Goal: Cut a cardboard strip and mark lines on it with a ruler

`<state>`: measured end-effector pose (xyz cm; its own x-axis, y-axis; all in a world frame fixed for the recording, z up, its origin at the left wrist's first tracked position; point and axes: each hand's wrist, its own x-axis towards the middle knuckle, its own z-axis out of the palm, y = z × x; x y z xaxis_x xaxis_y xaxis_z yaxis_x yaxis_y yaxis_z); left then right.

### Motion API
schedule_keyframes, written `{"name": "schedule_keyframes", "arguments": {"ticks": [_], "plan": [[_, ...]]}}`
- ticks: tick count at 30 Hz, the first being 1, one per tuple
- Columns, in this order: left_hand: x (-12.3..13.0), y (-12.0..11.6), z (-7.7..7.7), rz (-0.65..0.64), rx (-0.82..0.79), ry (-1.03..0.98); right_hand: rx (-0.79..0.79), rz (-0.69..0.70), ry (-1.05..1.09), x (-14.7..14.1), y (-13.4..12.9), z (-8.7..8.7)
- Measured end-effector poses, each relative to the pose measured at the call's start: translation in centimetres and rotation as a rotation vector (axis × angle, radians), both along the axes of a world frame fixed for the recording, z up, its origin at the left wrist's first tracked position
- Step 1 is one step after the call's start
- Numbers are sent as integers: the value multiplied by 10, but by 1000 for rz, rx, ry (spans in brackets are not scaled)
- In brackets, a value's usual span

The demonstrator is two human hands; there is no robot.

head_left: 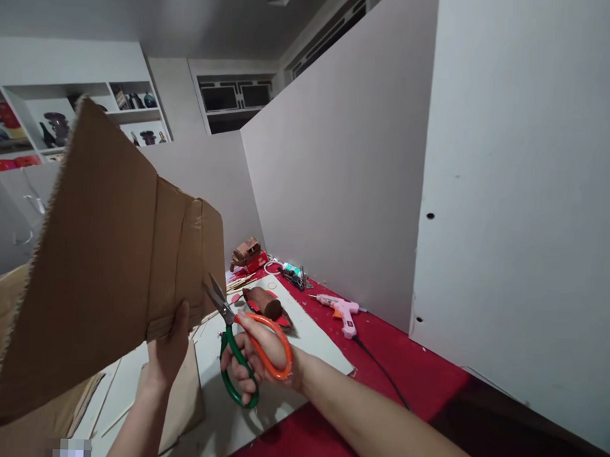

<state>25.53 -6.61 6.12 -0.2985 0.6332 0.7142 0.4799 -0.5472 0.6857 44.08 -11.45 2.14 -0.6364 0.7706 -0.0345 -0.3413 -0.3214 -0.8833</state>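
Observation:
A large folded sheet of brown cardboard (104, 248) is raised at the left, creased near its right end. My left hand (173, 344) grips its lower edge, the fingers partly hidden behind it. My right hand (255, 353) is closed round scissors (223, 310) with one orange and one green handle. Their blades are slightly parted and point up-left, at the cardboard's right part; whether they touch it I cannot tell. Beyond the scissors, a brown rolled piece (265, 303) lies on a red and dark base on the white board (311, 352).
A pink glue gun (342, 311) with a black cord lies on the red tabletop (430, 373). Further back are a brown cardboard model (246, 251), thin sticks and small tools. More cardboard (186, 398) lies below my left hand. Grey panels rise behind and at the right.

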Motion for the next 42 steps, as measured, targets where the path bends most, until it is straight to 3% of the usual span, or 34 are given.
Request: {"name": "schedule_keyframes", "arguments": {"ticks": [8, 14, 21, 27, 33, 42], "plan": [[-7, 5, -2, -14, 29, 7, 9, 21, -55, 3, -3, 5], [-13, 13, -6, -25, -1, -32, 8, 67, -91, -4, -1, -3], [-11, 6, 6, -45, -10, -74, -47, 61, -80, -4, -6, 1], [-12, -2, 15, -91, -30, -109, -27, 101, -75, -2, 2, -7], [-13, -6, 17, -58, -207, -179, 92, -83, -145, -8, -6, -4], [14, -12, -2, -14, -355, -222, 113, -242, -161, -12, -7, -4]]}}
